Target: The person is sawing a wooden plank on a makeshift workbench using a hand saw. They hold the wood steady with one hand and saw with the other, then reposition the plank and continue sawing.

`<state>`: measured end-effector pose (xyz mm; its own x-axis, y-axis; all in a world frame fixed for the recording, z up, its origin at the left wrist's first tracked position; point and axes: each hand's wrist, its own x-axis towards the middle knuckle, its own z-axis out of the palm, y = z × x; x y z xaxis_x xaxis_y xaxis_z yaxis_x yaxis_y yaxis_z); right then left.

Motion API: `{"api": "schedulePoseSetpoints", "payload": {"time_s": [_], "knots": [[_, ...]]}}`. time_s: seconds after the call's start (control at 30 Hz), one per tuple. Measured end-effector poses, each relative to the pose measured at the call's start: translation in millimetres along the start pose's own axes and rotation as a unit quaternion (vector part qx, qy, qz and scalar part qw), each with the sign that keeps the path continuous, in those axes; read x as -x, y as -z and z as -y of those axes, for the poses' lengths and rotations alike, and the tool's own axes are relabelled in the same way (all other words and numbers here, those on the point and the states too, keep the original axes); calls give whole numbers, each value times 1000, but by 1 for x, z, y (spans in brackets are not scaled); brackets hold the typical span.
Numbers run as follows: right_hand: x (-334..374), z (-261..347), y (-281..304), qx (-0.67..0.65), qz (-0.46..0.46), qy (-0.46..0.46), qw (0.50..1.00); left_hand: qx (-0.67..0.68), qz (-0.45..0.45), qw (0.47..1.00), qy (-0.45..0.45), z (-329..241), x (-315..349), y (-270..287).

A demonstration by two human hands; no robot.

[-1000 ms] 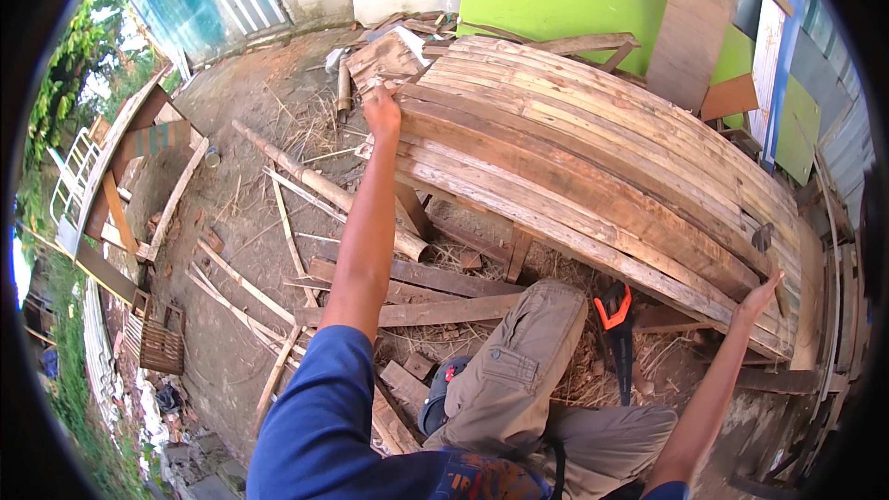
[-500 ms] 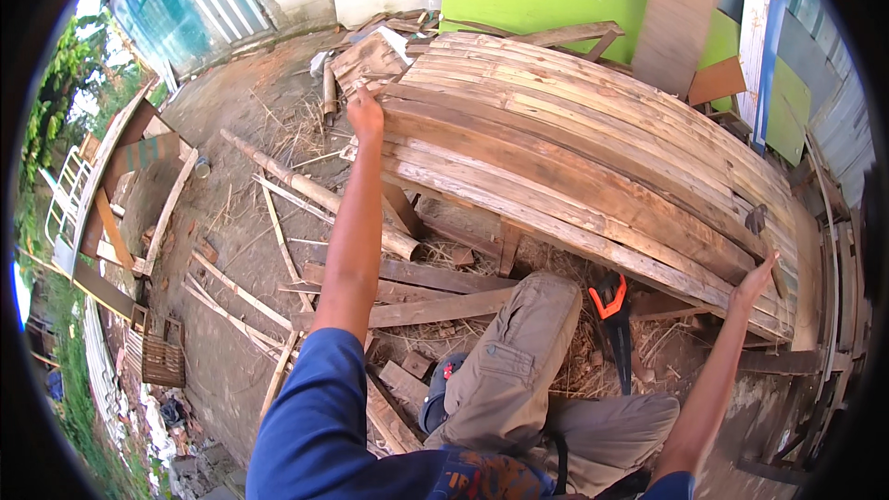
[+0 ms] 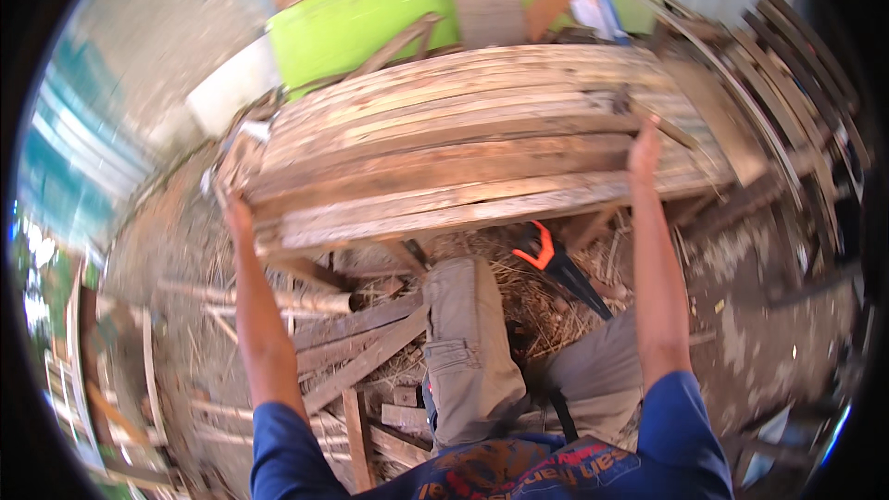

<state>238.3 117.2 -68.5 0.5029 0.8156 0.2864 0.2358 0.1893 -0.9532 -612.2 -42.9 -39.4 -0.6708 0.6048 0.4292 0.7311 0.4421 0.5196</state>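
Observation:
A long brown wooden beam (image 3: 463, 158) lies lengthwise on a bench top of wooden slats (image 3: 482, 74). My left hand (image 3: 239, 214) is closed around the beam's left end; motion blurs its fingers. At the opposite end my right hand (image 3: 644, 150) grips the beam, thumb side up. Just beyond that hand rests what looks like a hammer (image 3: 670, 129), its handle pointing right. Beneath the front edge of the bench, a handsaw (image 3: 576, 283) with an orange and black handle leans at a slant beside my knee.
Offcuts and planks (image 3: 366, 352) litter the ground at left below the bench, along with a bamboo pole (image 3: 278, 297). Stacked timber (image 3: 787, 102) stands at the right. A green panel (image 3: 361, 23) leans behind the bench.
My view has swung to the right, so the bench sits further left and more level. Both hands stay at the beam's ends.

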Motion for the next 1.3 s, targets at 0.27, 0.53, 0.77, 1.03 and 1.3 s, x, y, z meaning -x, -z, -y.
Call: {"api": "schedulePoseSetpoints", "payload": {"time_s": [0.27, 0.53, 0.77, 1.03, 1.3], "knots": [[-5, 10, 50, -165, -62, 29, 984, 217, 80, 913, -335, -371, 155, -15], [22, 34, 55, -238, -79, 24, 968, 45, 264, 794, -545, -591, 355, -74], [95, 20, 137, -216, -135, 82, 963, -59, 319, 806, -496, -610, 373, -101], [128, -26, 162, -250, -148, -65, 955, -67, 300, 818, -487, -603, 370, -110], [206, -225, 165, 105, 76, -379, 916, -71, 306, 808, -499, -625, 387, -103]]}}
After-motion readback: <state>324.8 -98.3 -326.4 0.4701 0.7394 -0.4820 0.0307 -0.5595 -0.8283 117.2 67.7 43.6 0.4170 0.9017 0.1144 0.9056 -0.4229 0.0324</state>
